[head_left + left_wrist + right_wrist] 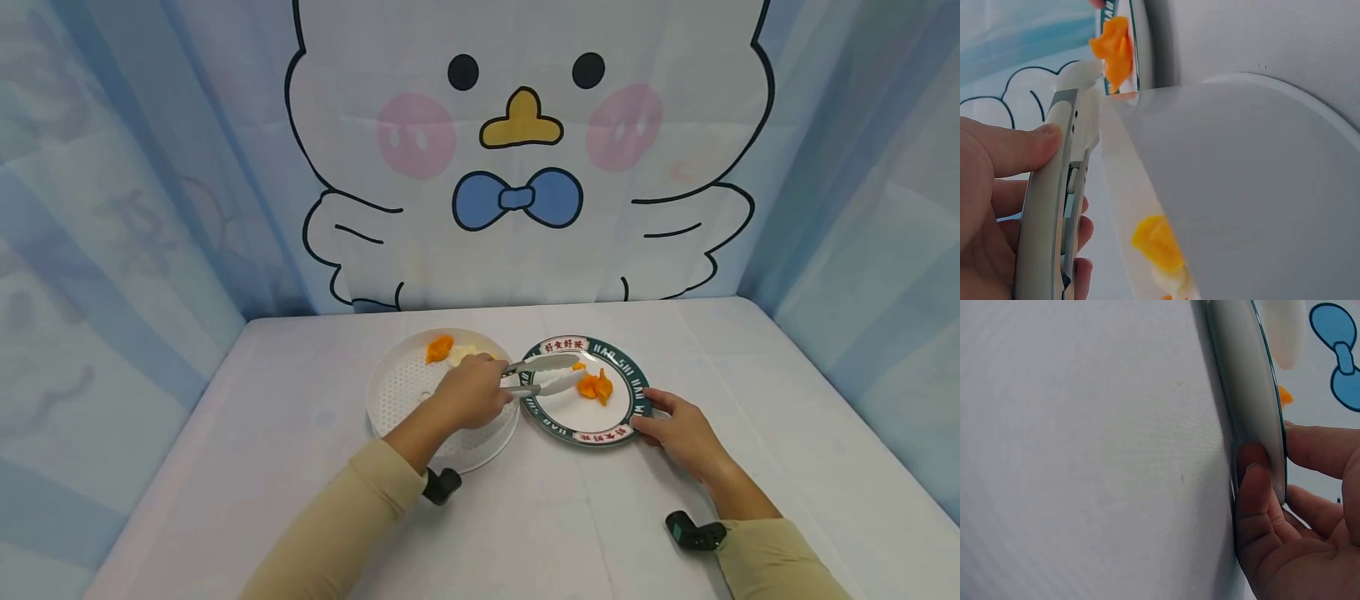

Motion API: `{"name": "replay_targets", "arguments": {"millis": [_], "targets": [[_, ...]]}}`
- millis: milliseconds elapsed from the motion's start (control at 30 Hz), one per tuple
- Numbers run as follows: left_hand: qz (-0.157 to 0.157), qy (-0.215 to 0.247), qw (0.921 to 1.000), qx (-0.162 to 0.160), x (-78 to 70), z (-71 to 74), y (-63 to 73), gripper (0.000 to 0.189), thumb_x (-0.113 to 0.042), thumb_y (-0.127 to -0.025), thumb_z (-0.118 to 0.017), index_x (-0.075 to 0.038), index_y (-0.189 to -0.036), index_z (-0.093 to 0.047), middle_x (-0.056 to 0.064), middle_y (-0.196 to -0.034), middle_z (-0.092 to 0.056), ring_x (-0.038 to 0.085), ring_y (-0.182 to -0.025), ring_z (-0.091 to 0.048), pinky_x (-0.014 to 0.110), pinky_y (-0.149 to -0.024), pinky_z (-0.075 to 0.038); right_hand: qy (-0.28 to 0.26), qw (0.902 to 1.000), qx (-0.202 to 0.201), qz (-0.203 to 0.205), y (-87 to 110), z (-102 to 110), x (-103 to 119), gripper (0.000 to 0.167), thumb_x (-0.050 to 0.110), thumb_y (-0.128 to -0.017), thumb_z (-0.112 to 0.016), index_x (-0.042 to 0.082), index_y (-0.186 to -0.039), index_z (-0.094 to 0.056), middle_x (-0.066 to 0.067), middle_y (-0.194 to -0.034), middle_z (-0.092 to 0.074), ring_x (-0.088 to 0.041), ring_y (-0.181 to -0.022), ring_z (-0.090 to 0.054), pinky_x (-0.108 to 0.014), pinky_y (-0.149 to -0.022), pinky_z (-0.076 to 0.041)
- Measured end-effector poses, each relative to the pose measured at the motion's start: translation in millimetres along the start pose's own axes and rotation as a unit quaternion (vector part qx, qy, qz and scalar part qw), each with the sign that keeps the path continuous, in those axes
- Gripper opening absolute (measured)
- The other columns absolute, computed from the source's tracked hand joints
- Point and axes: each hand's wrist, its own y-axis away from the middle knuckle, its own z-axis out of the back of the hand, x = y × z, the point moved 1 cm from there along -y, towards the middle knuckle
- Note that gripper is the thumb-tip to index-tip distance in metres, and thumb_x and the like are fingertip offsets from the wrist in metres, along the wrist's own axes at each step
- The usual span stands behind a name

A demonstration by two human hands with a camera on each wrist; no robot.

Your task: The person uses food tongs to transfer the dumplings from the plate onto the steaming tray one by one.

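My left hand grips a pair of tongs, its thumb along one arm of them. The tongs' two tips are apart and reach over the round plate with a green patterned rim. Orange, folded dumpling-like pieces lie on that plate beside the tips. My right hand pinches the plate's right edge, with fingers under the rim in the right wrist view. Below my left hand is a white perforated round tray, which holds an orange piece and a pale piece.
The tray and the plate stand side by side on a white-covered table. Behind the table hangs a curtain with a cartoon face and bow tie, and blue cloth closes in both sides.
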Motion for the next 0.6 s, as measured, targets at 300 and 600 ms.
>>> {"name": "replay_targets", "arguments": {"millis": [300, 600], "targets": [[-0.004, -0.029, 0.9995, 0.010, -5.0, -3.7, -9.0, 0.049, -0.030, -0.098, -0.067, -0.005, -0.140, -0.057, 0.010, -0.132, -0.059, 0.025, -0.115, -0.054, 0.039, -0.100, -0.048, 0.003, 1.0000, -0.003, 0.002, -1.6, 0, -1, 0.072, 0.020, -0.097, -0.067, -0.009, -0.151, -0.030, -0.036, -0.149, -0.034, -0.021, -0.092, -0.065, -0.026, -0.080, -0.056], [-0.003, -0.050, 0.9987, 0.007, -7.8, -4.9, -16.3, 0.051, -0.032, -0.098, -0.066, -0.008, -0.142, -0.056, 0.009, -0.135, -0.058, 0.025, -0.117, -0.053, 0.040, -0.099, -0.048, 0.006, 0.9999, -0.008, -0.007, -1.2, -1, -1, 0.072, 0.020, -0.097, -0.067, -0.008, -0.152, -0.030, -0.035, -0.149, -0.035, -0.022, -0.092, -0.064, -0.025, -0.080, -0.056]]}}
